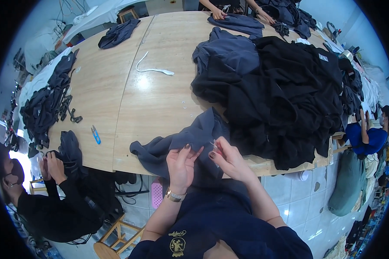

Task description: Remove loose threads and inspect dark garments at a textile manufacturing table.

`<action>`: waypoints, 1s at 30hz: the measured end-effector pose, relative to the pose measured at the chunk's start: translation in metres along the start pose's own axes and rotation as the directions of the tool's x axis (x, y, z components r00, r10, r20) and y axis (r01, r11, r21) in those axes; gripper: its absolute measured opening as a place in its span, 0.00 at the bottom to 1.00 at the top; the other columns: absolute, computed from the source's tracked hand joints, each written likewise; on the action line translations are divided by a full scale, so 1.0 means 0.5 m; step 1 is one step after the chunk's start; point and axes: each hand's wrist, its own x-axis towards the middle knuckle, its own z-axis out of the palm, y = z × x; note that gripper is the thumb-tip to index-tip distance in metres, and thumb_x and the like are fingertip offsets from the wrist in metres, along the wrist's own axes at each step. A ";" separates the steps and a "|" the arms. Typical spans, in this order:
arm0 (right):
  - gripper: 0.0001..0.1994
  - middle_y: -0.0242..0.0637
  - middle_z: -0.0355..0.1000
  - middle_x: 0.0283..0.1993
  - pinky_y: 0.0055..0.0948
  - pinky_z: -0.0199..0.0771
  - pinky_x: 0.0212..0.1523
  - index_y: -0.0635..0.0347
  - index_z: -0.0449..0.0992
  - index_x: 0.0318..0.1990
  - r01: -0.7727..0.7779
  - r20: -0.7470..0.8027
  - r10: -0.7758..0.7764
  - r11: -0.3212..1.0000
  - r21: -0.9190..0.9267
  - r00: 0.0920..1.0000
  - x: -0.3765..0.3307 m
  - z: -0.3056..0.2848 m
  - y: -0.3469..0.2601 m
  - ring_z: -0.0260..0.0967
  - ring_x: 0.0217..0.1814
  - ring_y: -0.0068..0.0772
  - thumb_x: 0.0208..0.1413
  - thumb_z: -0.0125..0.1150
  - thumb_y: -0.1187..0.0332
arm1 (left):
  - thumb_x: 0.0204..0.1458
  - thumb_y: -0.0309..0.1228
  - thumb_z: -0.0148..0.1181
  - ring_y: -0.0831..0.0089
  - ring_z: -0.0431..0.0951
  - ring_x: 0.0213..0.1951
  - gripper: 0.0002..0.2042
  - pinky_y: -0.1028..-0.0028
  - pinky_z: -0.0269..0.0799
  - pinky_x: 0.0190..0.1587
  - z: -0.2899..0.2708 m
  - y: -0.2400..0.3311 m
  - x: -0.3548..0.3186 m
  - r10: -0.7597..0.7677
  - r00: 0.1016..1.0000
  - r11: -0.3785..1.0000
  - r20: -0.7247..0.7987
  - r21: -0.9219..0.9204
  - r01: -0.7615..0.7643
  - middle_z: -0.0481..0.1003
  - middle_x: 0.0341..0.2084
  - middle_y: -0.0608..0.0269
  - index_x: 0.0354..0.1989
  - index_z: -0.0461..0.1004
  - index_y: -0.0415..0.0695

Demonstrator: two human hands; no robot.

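A dark grey garment (177,140) lies bunched at the table's near edge and hangs partly over it. My left hand (180,168), palm turned up, has its thumb and fingers closed on a fold of this cloth. Just to the right, my right hand (231,163) is closed in a pinch over the same garment. A thin, pale sliver shows at its fingertips, too small to name. The two hands are a short gap apart.
To the right is a large heap of black garments (285,99). Blue thread snips (96,135) and a white cord (155,70) lie on the wooden table (95,82). Co-workers handle cloth at left (54,166) and across the table (220,15). A wooden stool (116,237) stands at lower left.
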 end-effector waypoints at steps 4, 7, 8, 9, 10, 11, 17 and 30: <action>0.15 0.45 0.65 0.20 0.38 0.64 0.22 0.61 0.62 0.31 0.008 -0.206 -0.096 0.920 -0.393 0.974 0.016 0.021 0.008 0.68 0.23 0.49 0.52 0.58 0.59 | 0.56 0.22 0.47 0.70 0.77 0.39 0.07 0.66 0.73 0.46 -0.009 0.001 -0.004 0.041 0.999 0.998 0.001 0.046 -0.041 0.75 0.37 0.57 0.41 0.70 0.37; 0.12 0.39 0.66 0.19 0.31 0.64 0.20 0.60 0.65 0.29 0.088 -0.173 -0.235 0.797 -0.598 0.956 0.017 0.027 0.020 0.67 0.20 0.40 0.50 0.61 0.63 | 0.56 0.22 0.48 0.72 0.76 0.38 0.07 0.70 0.73 0.44 -0.008 0.002 -0.007 0.056 0.998 0.994 0.004 0.096 -0.056 0.75 0.36 0.58 0.41 0.70 0.37; 0.13 0.40 0.66 0.20 0.33 0.64 0.20 0.59 0.64 0.28 0.101 -0.156 -0.247 0.779 -0.619 0.956 0.018 0.029 0.019 0.68 0.21 0.42 0.52 0.59 0.61 | 0.56 0.22 0.48 0.72 0.76 0.38 0.07 0.70 0.73 0.44 -0.009 0.001 -0.008 0.057 0.998 0.994 0.003 0.097 -0.057 0.75 0.36 0.58 0.41 0.70 0.37; 0.15 0.42 0.67 0.21 0.36 0.65 0.20 0.59 0.62 0.27 0.114 -0.138 -0.259 0.761 -0.639 0.956 0.019 0.031 0.018 0.68 0.22 0.44 0.53 0.57 0.59 | 0.56 0.21 0.48 0.72 0.76 0.38 0.07 0.71 0.72 0.44 -0.010 0.000 -0.008 0.073 0.997 0.991 0.000 0.109 -0.072 0.75 0.36 0.59 0.40 0.70 0.37; 0.15 0.42 0.67 0.21 0.36 0.65 0.20 0.59 0.62 0.27 0.114 -0.138 -0.259 0.761 -0.639 0.956 0.019 0.033 0.018 0.68 0.22 0.44 0.53 0.57 0.59 | 0.56 0.21 0.49 0.73 0.75 0.38 0.06 0.72 0.72 0.44 -0.011 -0.001 -0.009 0.088 0.996 0.989 -0.003 0.121 -0.087 0.74 0.36 0.59 0.40 0.70 0.37; 0.14 0.41 0.67 0.22 0.36 0.65 0.20 0.59 0.62 0.27 0.116 -0.135 -0.264 0.751 -0.650 0.955 0.020 0.033 0.019 0.68 0.21 0.44 0.52 0.57 0.59 | 0.56 0.21 0.49 0.73 0.75 0.38 0.06 0.72 0.72 0.44 -0.011 -0.002 -0.009 0.087 0.996 0.989 -0.002 0.121 -0.086 0.74 0.36 0.59 0.40 0.70 0.37; 0.12 0.37 0.68 0.22 0.34 0.64 0.20 0.59 0.66 0.28 0.106 -0.142 -0.262 0.745 -0.659 0.954 0.024 0.036 0.019 0.68 0.22 0.41 0.49 0.61 0.63 | 0.54 0.19 0.50 0.76 0.74 0.37 0.07 0.74 0.71 0.43 -0.019 -0.009 -0.009 0.148 0.989 0.970 0.019 0.193 -0.149 0.74 0.35 0.61 0.40 0.71 0.37; 0.11 0.40 0.68 0.21 0.26 0.65 0.20 0.62 0.70 0.39 0.097 -0.333 -0.163 0.974 -0.207 0.929 0.024 0.054 -0.011 0.67 0.18 0.33 0.47 0.62 0.74 | 0.56 0.21 0.48 0.76 0.74 0.37 0.07 0.76 0.70 0.43 -0.020 -0.011 -0.008 0.102 0.995 0.984 -0.004 0.149 -0.101 0.74 0.36 0.60 0.40 0.70 0.37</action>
